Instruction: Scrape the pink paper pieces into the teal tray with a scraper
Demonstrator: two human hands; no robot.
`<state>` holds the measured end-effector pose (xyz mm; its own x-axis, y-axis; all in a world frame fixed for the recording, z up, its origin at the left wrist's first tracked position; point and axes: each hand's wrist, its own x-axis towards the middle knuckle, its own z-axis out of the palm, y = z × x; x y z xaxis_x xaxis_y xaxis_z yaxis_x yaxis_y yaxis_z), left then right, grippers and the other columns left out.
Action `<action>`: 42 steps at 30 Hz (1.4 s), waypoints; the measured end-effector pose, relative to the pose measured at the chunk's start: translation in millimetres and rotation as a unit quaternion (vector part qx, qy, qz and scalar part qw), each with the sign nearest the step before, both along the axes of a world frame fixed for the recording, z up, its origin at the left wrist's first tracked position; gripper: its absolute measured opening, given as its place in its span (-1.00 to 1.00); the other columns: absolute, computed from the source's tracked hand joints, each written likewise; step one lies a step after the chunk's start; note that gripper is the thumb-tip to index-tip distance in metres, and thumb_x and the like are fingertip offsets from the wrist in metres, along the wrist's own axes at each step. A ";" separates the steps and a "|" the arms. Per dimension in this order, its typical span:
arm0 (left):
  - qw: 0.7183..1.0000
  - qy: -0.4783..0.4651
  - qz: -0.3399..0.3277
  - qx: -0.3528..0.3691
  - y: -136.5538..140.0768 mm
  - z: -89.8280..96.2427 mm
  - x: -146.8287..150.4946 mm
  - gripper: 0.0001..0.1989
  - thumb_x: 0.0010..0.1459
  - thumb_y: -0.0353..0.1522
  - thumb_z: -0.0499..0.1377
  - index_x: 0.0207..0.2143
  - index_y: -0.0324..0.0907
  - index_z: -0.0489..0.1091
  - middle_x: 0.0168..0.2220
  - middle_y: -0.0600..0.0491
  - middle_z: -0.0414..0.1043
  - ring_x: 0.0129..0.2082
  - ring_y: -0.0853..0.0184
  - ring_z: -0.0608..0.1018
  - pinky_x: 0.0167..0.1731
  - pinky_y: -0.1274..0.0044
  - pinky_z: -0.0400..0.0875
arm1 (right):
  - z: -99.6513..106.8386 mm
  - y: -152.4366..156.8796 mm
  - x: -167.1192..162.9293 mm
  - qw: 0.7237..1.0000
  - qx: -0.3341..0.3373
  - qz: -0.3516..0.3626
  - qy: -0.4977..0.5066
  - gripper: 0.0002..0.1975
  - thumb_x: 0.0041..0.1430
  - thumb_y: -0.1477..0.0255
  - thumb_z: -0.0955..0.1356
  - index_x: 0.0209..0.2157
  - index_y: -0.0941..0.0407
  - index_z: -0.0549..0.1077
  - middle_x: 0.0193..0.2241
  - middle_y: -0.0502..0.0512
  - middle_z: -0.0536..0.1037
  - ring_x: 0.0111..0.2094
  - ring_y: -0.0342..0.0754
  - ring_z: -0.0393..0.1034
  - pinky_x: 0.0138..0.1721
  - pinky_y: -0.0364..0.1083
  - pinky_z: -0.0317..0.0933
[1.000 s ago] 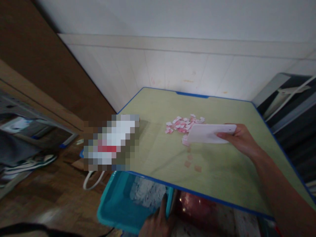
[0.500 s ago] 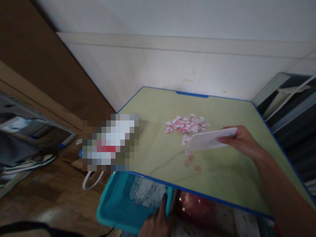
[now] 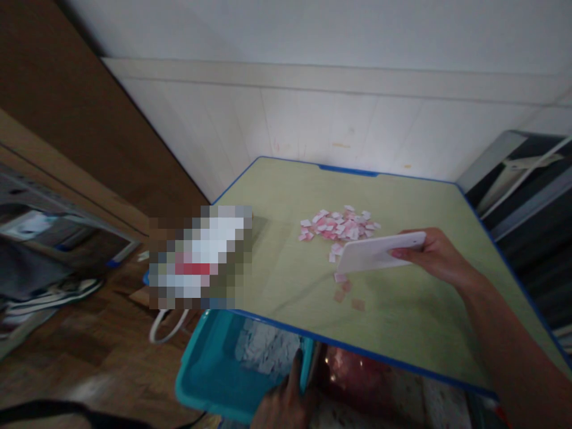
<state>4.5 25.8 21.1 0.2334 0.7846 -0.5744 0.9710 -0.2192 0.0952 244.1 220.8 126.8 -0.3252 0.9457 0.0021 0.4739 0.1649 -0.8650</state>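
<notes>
In my right hand (image 3: 431,256) is a thin white plastic scraper (image 3: 373,253), pinched with the thumb flat on its near face. It is tilted on edge above the board, and I cannot tell whether it touches the surface. Just beyond and left of it lies a heap of small pink and white paper squares (image 3: 342,225), with a few strays trailing toward the front. My left hand (image 3: 286,402), low in the view, grips the right side of a teal plastic bin (image 3: 214,381), one finger pointing along its wall. Many white paper bits (image 3: 268,348) lie in the bin.
A pale green board table (image 3: 286,190) with a blue rim stands against the white wall. A blurred-out white and red object (image 3: 205,250) is on its left side. Below the front edge is a shiny red item (image 3: 353,369). Someone's shoe (image 3: 58,295) shows at left.
The scraper and my right hand have shifted very slightly to the left. My left hand and the paper heap look the same.
</notes>
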 end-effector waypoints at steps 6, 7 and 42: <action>1.000 -0.008 -0.004 0.018 0.0 3.3 0.4 -0.67 0.02 -0.45 -0.02 -0.14 -0.01 0.30 0.02 -0.20 0.22 -0.31 0.18 0.50 -0.40 0.38 0.42 | -1.1 2.9 4.8 0.997 0.041 -0.058 -0.012 -0.75 -0.17 0.26 0.38 -0.47 0.15 0.48 -0.55 0.02 0.52 -0.55 -0.10 0.36 -0.54 -0.16 0.21; 1.000 -0.009 0.000 0.014 0.3 3.9 0.6 -0.67 0.01 -0.45 0.00 -0.15 -0.01 0.31 0.02 -0.20 0.23 -0.31 0.17 0.50 -0.39 0.37 0.42 | -1.3 3.3 6.1 0.997 0.042 -0.062 -0.010 -0.75 -0.17 0.26 0.38 -0.47 0.16 0.48 -0.54 0.03 0.52 -0.55 -0.10 0.36 -0.54 -0.16 0.21; 1.000 -0.015 0.022 0.006 0.1 3.6 0.9 -0.60 -0.02 -0.49 0.01 -0.12 0.02 0.29 0.11 -0.18 0.06 -0.30 0.13 0.49 -0.38 0.32 0.43 | 3.2 0.7 12.7 0.999 -0.027 -0.021 0.012 -0.78 -0.27 0.28 0.43 -0.53 0.12 0.48 -0.60 -0.05 0.52 -0.59 -0.11 0.37 -0.58 -0.19 0.22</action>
